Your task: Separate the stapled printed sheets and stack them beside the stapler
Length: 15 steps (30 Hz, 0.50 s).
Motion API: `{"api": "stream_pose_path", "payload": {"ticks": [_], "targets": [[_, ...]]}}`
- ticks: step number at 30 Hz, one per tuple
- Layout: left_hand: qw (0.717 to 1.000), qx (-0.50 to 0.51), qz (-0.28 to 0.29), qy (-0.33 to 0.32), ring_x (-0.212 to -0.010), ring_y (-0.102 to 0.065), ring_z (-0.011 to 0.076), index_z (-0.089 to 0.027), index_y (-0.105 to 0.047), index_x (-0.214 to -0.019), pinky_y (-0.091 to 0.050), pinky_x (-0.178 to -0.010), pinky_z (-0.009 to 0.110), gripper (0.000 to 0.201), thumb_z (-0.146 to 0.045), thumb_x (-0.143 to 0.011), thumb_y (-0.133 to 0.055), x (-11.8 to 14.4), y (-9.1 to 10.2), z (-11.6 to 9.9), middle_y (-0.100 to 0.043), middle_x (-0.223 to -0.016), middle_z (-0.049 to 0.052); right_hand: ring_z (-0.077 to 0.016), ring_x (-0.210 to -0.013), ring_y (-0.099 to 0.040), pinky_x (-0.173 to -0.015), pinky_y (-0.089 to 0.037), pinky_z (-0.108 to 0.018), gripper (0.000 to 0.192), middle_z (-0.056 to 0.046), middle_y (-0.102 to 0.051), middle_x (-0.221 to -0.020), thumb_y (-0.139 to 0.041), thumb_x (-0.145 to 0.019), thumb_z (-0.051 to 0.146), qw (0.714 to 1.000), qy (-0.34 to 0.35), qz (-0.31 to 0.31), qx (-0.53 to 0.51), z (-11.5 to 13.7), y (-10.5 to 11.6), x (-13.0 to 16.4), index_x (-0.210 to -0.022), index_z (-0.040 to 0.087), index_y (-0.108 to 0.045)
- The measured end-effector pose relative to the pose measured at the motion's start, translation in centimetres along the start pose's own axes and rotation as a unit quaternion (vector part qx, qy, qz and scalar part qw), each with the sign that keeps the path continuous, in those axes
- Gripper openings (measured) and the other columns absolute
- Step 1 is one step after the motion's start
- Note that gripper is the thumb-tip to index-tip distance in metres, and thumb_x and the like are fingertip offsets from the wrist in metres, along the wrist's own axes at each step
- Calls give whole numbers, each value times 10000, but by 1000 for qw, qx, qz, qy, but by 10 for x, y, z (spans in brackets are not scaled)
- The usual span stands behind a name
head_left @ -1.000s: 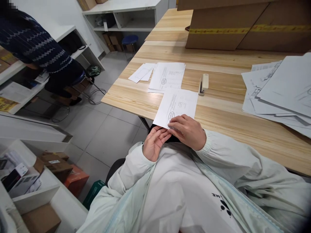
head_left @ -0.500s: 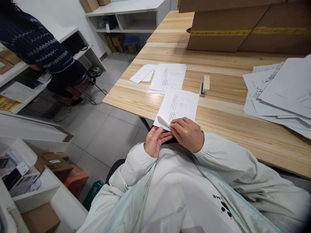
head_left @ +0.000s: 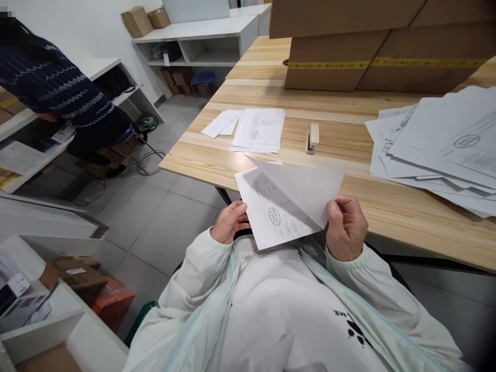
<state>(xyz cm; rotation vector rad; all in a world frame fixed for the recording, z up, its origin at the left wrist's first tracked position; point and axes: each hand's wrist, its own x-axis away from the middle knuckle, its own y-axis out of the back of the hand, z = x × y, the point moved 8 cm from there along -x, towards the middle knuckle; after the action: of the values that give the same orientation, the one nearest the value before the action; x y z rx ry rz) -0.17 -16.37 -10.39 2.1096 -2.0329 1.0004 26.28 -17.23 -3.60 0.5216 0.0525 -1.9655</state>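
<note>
Over the near edge of the wooden table (head_left: 406,217), my right hand (head_left: 346,227) pinches the top sheet (head_left: 310,188) and peels it up and to the right. Its blank back faces me. My left hand (head_left: 229,223) holds the left edge of the printed sheet (head_left: 271,219) underneath, which carries a round stamp near its lower middle. Both sheets hang above my lap, off the table.
A cream stapler (head_left: 312,137) lies beyond the papers. A stack of stamped sheets (head_left: 259,130) sits farther left and a spread pile of papers (head_left: 437,147) at right. Cardboard boxes (head_left: 383,46) stand at the back. A person in a dark patterned sweater (head_left: 58,93) works at left shelves.
The papers have come off the table toward me. My right hand moved right, lifting the top sheet away from the one my left hand holds.
</note>
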Motion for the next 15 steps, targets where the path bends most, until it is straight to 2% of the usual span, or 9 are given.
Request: {"api": "stream_pose_path", "payload": {"ticks": [2,4,6,8,10,12,15], "targets": [[999,-3,-48,-26,-662,-671,169,-140,-673,-890,-556,-670,318,515,-419,-523,-902,-11,-2,3,-735,-786,56,-89,-532,-409,-507,-312,-244,231,30,-492,-653,-552,-909,404,999,-15,-30,-25,-5,3,5,-873,177,-572],[994,1,-65,-87,-734,-689,190,-132,-689,-887,-552,-747,332,540,-411,-486,-918,-14,-7,0,-753,-843,72,-81,-492,-355,-475,-273,-242,251,51,-437,-606,-583,-888,430,993,-34,-97,-51,-11,13,9,-866,181,-561],[985,-7,-65,-157,-817,-699,208,-143,-702,-921,-540,-800,334,518,-418,-530,-901,-8,-11,-9,-762,-918,79,-78,-472,-330,-456,-257,-238,279,70,-409,-576,-638,-840,451,978,-68,-170,-102,-23,27,12,-859,190,-541],[973,-37,-65,-218,-865,-700,213,-168,-707,-957,-532,-810,326,469,-422,-598,-869,6,-12,-26,-763,-971,72,-78,-475,-364,-450,-286,-230,331,72,-449,-589,-706,-765,454,961,-106,-199,-163,-35,35,11,-879,197,-531],[957,-87,-61,-269,-887,-697,214,-181,-715,-971,-527,-802,310,419,-420,-650,-839,24,-17,-49,-760,-990,65,-91,-531,-475,-480,-379,-231,402,46,-546,-663,-775,-676,428,954,-135,-157,-217,-41,35,4,-913,196,-549],[941,-143,-42,-304,-877,-691,215,-181,-723,-974,-524,-780,298,375,-413,-693,-811,40,-27,-75,-760,-967,60,-126,-672,-601,-576,-490,-261,440,-2,-641,-802,-821,-612,376,949,-159,-76,-263,-38,30,-3,-943,197,-592],[918,-200,7,-342,-821,-677,210,-178,-737,-935,-520,-738,290,321,-387,-703,-808,56,-49,-110,-755,-900,53,-166,-787,-661,-657,-552,-304,436,-28,-699,-920,-846,-572,320,920,-209,31,-329,-30,18,-11,-951,218,-654]]}}
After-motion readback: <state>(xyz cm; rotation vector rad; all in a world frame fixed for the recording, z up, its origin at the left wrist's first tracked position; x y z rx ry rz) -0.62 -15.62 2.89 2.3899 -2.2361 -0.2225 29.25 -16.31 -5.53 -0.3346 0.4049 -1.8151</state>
